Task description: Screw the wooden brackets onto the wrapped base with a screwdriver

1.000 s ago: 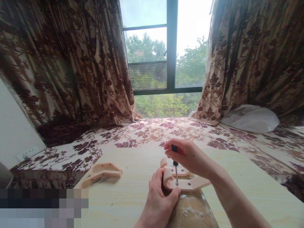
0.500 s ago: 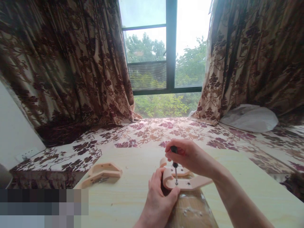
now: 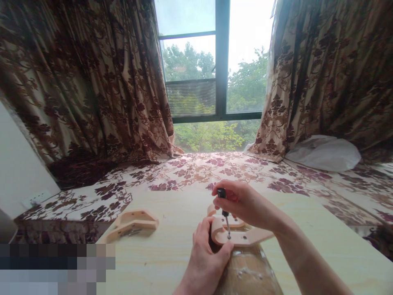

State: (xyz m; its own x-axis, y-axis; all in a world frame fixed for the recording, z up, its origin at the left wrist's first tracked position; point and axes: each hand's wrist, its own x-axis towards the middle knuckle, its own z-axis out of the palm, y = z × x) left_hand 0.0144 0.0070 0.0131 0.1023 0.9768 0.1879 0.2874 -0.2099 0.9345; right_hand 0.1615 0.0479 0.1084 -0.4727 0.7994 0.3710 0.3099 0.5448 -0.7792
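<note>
The right hand [image 3: 245,205] has its grip closed around the screwdriver [image 3: 225,207], tip down at a hole in the wooden hook [image 3: 254,238]. The left hand [image 3: 206,255] grips the hook's curly end. From that hook, the brown block [image 3: 247,272] is at six o'clock, and two wooden pieces [image 3: 143,224] lie toward nine on the surface [image 3: 166,262].

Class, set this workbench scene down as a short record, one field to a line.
Left hand: steadies the curved end of a pale wooden piece
Right hand: grips a black-handled screwdriver
Screwdriver tip: down at the wooden piece, near its curved end
Under the wooden piece: a brown, shiny-topped block
Left side of the pale tabletop: two angled wooden pieces
Background: window between patterned curtains
</note>
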